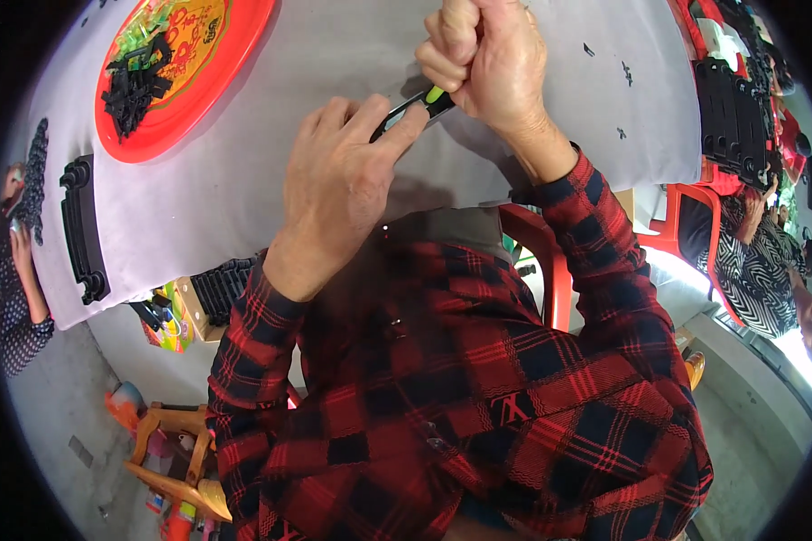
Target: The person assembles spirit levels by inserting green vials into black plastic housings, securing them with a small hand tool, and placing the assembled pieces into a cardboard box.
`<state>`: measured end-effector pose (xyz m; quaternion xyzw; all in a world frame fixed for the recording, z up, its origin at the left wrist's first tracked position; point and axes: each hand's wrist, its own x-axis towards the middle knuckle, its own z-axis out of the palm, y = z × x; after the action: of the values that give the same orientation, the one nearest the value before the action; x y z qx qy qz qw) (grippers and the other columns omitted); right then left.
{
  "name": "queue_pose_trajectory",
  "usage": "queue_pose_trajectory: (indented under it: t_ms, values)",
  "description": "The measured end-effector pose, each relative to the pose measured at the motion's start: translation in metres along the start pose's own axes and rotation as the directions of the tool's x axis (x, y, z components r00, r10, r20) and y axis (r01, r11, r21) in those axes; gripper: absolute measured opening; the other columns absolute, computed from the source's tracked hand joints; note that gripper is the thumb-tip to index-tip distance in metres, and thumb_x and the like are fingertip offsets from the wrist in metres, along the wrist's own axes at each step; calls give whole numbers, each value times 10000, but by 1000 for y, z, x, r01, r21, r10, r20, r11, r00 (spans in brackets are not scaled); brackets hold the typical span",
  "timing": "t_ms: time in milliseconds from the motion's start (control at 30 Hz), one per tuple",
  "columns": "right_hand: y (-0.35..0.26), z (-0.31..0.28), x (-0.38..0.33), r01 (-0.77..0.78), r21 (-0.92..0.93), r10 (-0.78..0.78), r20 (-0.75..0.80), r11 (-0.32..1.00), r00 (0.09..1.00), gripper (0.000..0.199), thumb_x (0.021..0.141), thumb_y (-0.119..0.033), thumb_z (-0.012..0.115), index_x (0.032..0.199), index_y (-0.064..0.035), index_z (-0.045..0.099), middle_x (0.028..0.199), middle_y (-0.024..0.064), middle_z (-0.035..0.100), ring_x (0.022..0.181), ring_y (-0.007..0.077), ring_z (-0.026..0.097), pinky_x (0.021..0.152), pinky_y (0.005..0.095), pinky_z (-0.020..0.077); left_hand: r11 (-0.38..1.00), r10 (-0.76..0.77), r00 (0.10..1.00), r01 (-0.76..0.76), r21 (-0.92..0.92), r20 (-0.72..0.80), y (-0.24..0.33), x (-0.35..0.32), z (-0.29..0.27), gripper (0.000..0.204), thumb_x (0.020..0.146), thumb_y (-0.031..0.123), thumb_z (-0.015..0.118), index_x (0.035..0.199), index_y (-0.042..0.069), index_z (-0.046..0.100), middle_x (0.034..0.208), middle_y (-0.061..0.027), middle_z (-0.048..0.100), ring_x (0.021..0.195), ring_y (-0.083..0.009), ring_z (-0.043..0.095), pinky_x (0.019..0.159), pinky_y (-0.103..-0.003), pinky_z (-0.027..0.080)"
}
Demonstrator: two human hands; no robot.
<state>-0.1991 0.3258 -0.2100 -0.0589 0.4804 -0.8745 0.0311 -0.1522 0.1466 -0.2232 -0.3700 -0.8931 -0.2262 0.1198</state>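
Single head-worn fisheye view, looking steeply down over the wearer's chest at a grey-covered table point(244, 180) close below. Straight edges bow toward the dark circular rim (strong distortion). Floor point(54, 415) visible at lower left, farther off.

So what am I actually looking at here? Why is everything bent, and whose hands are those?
There is no machine: a person wears a wide fisheye camera on the head, looking down, which bends straight edges. The red plaid sleeves are that person's own arms. The right hand is closed in a fist around a tool with a green and black handle. The left hand presses a small black part against the tool's tip. They work over a grey cloth-covered table. On it lie a red tray of small black plastic pieces and a long black strip. Another person sits at the right edge.
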Motion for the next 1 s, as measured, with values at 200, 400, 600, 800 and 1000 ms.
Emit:
queue_pose_trajectory:
  t_ms: [200,400,600,800,1000]
  values:
    - [8,1,-6,322,-614,-281,166,720,945,573,1103,-381,339,615,-98,440,507,9,391,430,121,319,440,281,286,1000,10,1000,-11,2,28,1,-1,-2,429,732,19,632,1140,136,697,959,-37,587,850,-256,552,778,-381,483]
    - [0,7,-10,5,-245,7,47,969,999,573,1105,-364,354,605,-97,434,509,3,392,432,107,319,437,281,281,1000,11,999,-10,-19,36,2,-1,-5,440,719,12,644,1138,136,695,957,-40,584,838,-256,545,755,-382,484]
    - [3,-3,-4,63,-13,-63,1,998,998,570,1105,-381,342,621,-92,428,508,2,346,421,105,288,421,275,269,1000,12,1000,-12,-8,14,2,0,-2,431,732,1,632,1138,130,698,952,-44,580,830,-259,543,750,-384,487]
    - [3,-1,-5,62,53,-62,-4,997,998,569,1100,-401,340,628,-92,412,513,7,329,424,108,267,420,273,263,1000,12,1000,-12,-20,5,3,0,-4,419,741,0,625,1133,127,700,950,-50,576,826,-263,543,747,-386,488]
    - [1,2,-6,23,33,-22,-33,999,999,571,1099,-394,342,621,-91,416,511,9,328,423,107,266,420,275,258,999,-1,1000,2,-35,30,2,1,-2,448,747,3,654,1175,133,680,939,-55,560,851,-272,543,757,-394,477]
